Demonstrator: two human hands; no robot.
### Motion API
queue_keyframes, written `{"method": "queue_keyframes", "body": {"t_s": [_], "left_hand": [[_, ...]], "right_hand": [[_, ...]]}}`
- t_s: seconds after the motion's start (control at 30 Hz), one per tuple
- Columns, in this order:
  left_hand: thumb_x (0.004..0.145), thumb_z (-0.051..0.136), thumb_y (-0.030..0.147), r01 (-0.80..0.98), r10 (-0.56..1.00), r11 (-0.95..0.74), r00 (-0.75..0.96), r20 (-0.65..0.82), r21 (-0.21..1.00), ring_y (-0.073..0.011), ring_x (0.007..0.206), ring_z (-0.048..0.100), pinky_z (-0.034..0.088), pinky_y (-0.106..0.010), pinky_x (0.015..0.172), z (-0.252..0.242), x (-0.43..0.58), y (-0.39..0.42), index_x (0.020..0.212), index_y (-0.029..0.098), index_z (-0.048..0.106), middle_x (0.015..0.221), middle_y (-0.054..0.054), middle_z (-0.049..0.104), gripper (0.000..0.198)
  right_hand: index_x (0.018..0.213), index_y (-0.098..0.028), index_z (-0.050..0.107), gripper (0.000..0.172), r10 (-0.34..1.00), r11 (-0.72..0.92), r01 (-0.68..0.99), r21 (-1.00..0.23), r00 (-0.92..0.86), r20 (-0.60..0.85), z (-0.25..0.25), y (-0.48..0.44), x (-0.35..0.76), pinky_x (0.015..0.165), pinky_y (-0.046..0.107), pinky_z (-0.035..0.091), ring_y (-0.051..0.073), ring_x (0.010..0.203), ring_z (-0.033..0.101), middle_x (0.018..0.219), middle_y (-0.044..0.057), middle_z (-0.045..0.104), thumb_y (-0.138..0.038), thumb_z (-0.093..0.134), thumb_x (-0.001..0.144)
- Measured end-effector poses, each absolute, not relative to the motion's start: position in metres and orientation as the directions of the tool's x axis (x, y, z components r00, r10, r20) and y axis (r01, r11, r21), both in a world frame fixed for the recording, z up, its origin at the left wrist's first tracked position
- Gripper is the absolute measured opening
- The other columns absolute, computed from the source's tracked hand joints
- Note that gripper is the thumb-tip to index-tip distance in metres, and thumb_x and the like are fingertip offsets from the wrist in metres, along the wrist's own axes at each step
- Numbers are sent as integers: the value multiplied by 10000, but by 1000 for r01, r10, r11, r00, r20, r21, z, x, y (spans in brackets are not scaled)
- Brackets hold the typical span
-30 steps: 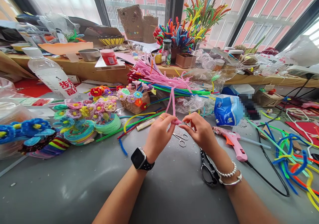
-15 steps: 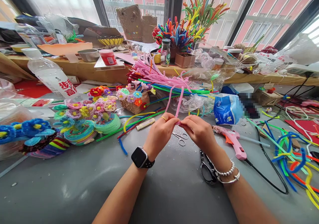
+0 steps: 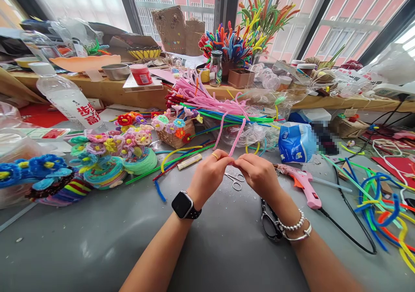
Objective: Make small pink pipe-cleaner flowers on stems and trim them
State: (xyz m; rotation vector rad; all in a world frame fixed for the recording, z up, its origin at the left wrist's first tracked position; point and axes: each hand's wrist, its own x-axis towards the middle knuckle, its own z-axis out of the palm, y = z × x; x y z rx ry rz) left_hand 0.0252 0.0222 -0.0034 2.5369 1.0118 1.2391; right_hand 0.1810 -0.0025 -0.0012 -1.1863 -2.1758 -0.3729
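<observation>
My left hand and my right hand meet fingertip to fingertip above the grey table. Both pinch a pink pipe cleaner, whose two free ends stick up and away from the fingers, spread apart. A black watch sits on my left wrist and bead bracelets on my right. Small silver scissors lie on the table just beyond my hands.
Black scissors lie under my right wrist. A pink glue gun with a black cord is to the right. Pipe-cleaner flowers and a small basket stand left. A heap of loose pipe cleaners lies behind. A tissue pack is right.
The two pink ends, close together a second ago, have spread apart and leaned right. My fingertips have closed tighter together on the pipe cleaner.
</observation>
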Motion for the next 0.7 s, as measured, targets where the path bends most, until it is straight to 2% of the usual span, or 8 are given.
{"method": "queue_keyframes", "body": {"t_s": [0.1, 0.17, 0.23, 0.33, 0.47, 0.57, 0.7], "left_hand": [[769, 494, 175, 421, 771, -636, 326, 547, 646, -140, 760, 577, 477, -273, 709, -1, 27, 22, 959, 168, 557, 842, -49, 596, 201], [755, 524, 230, 259, 851, -508, 302, 431, 822, -135, 741, 592, 491, -266, 694, 1, 28, 22, 1022, 164, 510, 830, -45, 599, 275], [747, 534, 275, 108, 888, -379, 320, 329, 919, -139, 730, 603, 500, -266, 680, 3, 29, 21, 1022, 162, 498, 801, -40, 603, 299], [739, 541, 286, 3, 914, -259, 324, 244, 966, -153, 743, 611, 500, -293, 704, 5, 30, 21, 1000, 163, 515, 774, -36, 608, 290], [716, 565, 262, -47, 929, -184, 317, 190, 982, -153, 717, 621, 506, -298, 700, 5, 30, 20, 985, 162, 524, 713, -13, 591, 290], [712, 568, 275, -19, 931, -223, 293, 219, 975, -155, 708, 627, 511, -280, 667, 3, 30, 20, 971, 161, 514, 701, -11, 592, 288], [706, 572, 265, 144, 913, -372, 237, 333, 917, -130, 658, 614, 504, -242, 620, 2, 30, 20, 888, 163, 525, 709, -13, 610, 214]], "right_hand": [[737, -152, 579, 147, 707, 502, 839, -209, -259, 659, 1, -4, 178, 583, 241, 392, 145, 632, 528, 669, 42, 586, -179, 461, 822], [734, -153, 563, 126, 736, 473, 819, -324, -166, 656, 3, -5, 175, 562, 236, 388, 138, 611, 512, 660, 34, 567, -189, 473, 816], [734, -160, 551, 110, 755, 472, 787, -397, -127, 644, 5, -6, 174, 553, 233, 385, 134, 605, 501, 664, 28, 558, -198, 482, 812], [743, -167, 544, 92, 770, 494, 752, -438, -144, 621, 9, -6, 174, 557, 233, 385, 134, 614, 495, 671, 24, 552, -208, 492, 807], [735, -175, 540, 90, 781, 515, 740, -433, -196, 594, 11, -6, 177, 565, 234, 381, 135, 626, 492, 679, 21, 547, -195, 490, 807], [735, -185, 543, 105, 787, 505, 753, -422, -202, 582, 11, -6, 179, 575, 239, 378, 142, 646, 495, 683, 19, 550, -228, 487, 813], [783, -174, 520, 157, 780, 473, 784, -401, -162, 604, 9, -7, 177, 596, 253, 382, 150, 650, 498, 719, 32, 564, -330, 505, 796]]}}
